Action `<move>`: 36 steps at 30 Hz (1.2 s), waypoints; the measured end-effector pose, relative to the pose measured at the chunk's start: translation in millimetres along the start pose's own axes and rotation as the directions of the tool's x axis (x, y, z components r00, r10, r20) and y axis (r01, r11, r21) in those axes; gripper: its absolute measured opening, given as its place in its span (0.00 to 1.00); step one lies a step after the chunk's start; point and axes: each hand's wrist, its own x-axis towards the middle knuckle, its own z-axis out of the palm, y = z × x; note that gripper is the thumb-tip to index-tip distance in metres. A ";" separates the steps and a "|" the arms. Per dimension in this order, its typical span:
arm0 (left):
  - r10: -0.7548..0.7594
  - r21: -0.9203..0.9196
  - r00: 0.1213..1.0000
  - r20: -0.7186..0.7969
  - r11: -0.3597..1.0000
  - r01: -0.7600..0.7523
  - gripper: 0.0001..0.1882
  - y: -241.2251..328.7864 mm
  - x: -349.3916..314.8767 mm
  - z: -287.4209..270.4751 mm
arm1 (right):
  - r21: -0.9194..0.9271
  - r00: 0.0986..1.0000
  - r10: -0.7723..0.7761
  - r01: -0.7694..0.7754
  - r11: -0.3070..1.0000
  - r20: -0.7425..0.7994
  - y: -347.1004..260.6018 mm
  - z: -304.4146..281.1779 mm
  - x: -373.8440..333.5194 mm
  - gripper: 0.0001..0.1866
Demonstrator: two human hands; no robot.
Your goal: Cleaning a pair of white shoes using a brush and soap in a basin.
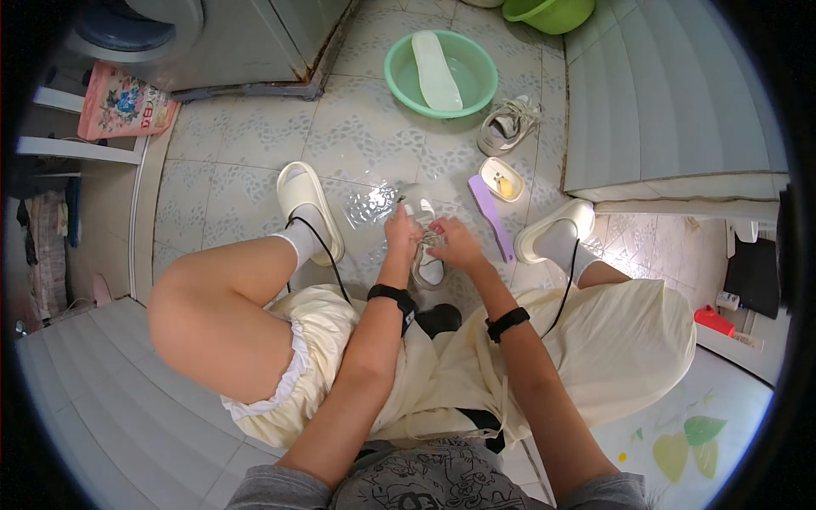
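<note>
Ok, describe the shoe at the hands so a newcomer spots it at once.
On the tiled floor, start at the mint-green basin and move down the view, stopping left of the long purple tool. The near shoe lies there, with the left hand and right hand on it; the other shoe, beside the basin, has none.

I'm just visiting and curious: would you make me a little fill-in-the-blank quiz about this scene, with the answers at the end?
1. The left hand and the right hand are both at the same ____.
2. The long-handled brush is coloured ____.
3. The small piece in the oval dish is coloured ____.
4. The white insole rests in the round green ____.

Missing words: shoe; purple; yellow; basin.
</note>
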 end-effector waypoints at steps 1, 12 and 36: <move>-0.020 -0.049 0.999 -0.025 0.999 0.019 0.14 3.2 0.2 -1.1 | -0.084 0.997 -0.074 0.076 0.994 0.029 -2.6 4.6 -2.5 0.23; -0.062 -0.058 0.923 0.381 0.994 0.091 0.16 27.4 -29.7 63.4 | 0.025 0.981 -0.139 0.144 0.989 -0.137 21.6 23.9 9.4 0.12; -0.147 0.417 0.938 0.315 0.909 0.003 0.09 29.3 -19.6 37.5 | 0.975 0.887 0.439 -0.204 0.090 0.145 5.9 22.8 18.5 0.13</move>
